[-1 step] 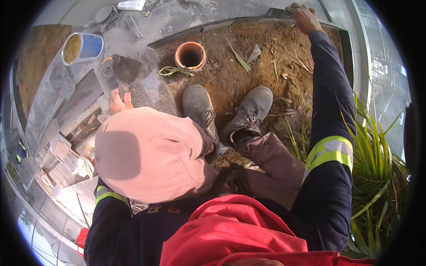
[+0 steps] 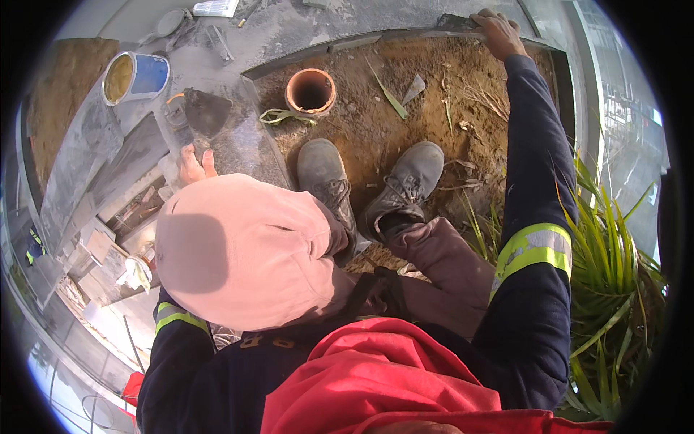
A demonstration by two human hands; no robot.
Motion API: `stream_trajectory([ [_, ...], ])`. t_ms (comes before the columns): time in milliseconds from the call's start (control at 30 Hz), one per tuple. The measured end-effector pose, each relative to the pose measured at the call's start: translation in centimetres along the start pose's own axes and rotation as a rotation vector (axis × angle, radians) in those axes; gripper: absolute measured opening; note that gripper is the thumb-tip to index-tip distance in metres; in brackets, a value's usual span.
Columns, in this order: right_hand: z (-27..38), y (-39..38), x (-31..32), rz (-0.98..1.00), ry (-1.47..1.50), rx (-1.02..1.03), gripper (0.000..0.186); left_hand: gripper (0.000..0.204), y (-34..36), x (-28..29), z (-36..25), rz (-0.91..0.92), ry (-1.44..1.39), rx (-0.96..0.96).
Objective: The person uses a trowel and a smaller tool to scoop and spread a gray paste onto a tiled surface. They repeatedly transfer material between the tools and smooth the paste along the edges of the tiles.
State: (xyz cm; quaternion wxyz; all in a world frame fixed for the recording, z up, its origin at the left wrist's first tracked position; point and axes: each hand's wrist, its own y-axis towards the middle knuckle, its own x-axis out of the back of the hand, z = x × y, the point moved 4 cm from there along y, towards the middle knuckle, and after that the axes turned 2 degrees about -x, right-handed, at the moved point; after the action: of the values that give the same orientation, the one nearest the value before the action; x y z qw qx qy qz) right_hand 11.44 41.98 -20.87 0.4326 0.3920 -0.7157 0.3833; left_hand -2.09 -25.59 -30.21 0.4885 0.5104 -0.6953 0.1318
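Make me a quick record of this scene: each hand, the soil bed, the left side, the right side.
Right hand: on a dark rectangular object at the bed's far edge
Left hand: beside the bent pink-trousered knee; grip unclear
Soil bed: round terracotta-coloured pipe, grey laced shoes
Left side: dark-bladed trowel, blue-and-white cylindrical bucket
Right side: green long-leaved plant

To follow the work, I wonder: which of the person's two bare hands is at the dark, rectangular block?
The right bare hand touches the dark block beyond the brown soil; the left hand is near the dark-bladed trowel.
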Motion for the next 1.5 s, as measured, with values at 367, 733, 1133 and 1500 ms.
stream_trajectory([
  [367,10.4,-8.9,-12.5,-0.177,2.034,-0.667,0.038,0.039,0.2,-0.8,2.1,0.060,0.046,0.055],
  [733,16.2,-5.2,-14.4,-0.498,2.117,-0.809,0.040,0.037,0.2,-0.7,0.4,0.084,0.084,0.103],
  [1133,24.7,-6.0,-10.9,-0.488,1.634,-0.716,0.041,0.034,0.1,-0.4,0.5,0.027,0.065,0.059],
  [1500,27.3,-6.7,-11.1,-0.458,1.480,-0.597,0.040,0.035,0.5,-1.7,2.0,0.058,-0.037,0.039],
])
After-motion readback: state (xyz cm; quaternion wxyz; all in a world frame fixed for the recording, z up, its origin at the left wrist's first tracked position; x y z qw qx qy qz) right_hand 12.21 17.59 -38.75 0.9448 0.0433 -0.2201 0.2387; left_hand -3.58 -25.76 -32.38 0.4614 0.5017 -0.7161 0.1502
